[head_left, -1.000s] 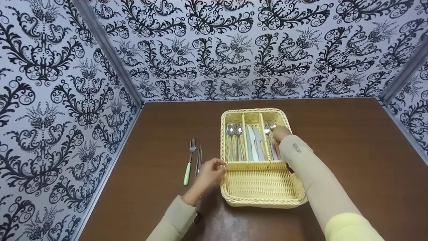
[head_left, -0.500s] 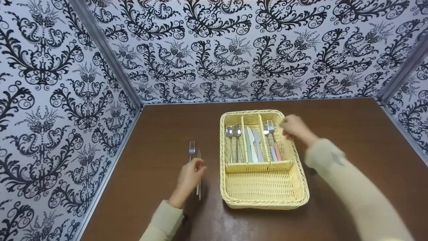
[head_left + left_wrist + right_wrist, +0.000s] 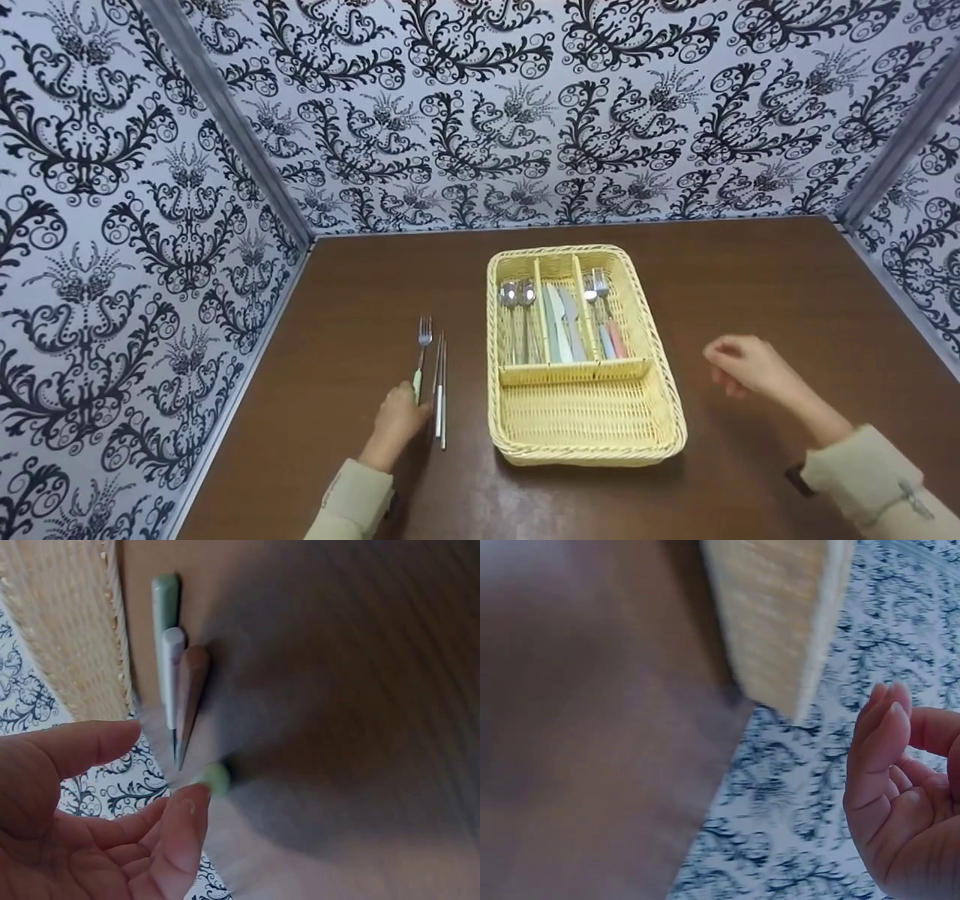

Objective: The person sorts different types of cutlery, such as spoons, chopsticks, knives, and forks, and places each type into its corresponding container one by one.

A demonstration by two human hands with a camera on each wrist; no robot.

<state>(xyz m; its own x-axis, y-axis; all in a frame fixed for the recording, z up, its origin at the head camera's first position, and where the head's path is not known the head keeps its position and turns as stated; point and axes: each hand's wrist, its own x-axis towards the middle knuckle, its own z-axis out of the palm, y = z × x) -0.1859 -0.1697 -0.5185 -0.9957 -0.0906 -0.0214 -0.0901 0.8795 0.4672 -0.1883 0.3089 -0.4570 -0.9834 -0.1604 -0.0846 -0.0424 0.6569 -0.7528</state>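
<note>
In the head view my left hand (image 3: 401, 412) is over the green handle of a fork (image 3: 425, 331) lying on the table. The left wrist view shows a gap between thumb and fingers, the green handle end (image 3: 216, 778) being just past a fingertip. Just right of that hand lie metal chopsticks (image 3: 442, 390). My right hand (image 3: 746, 366) is above the table, right of the wicker basket (image 3: 585, 452), its fingers loosely bent and holding nothing. The basket contains spoons (image 3: 517, 294), knives (image 3: 562, 322), and, in the right compartment, cutlery with blue and pink handles (image 3: 611, 337), including a fork.
Two dividers split the basket's back part into three compartments, with a wide front compartment (image 3: 577, 409) before them. Slim green, white and brownish handles (image 3: 172, 675) lie beside the basket in the left wrist view. Patterned walls (image 3: 480, 112) bound the brown table (image 3: 750, 277).
My right hand has come out of the basket's right compartment, moving right and nearer. My left hand has left the basket's left rim and moved left over the fork's handle.
</note>
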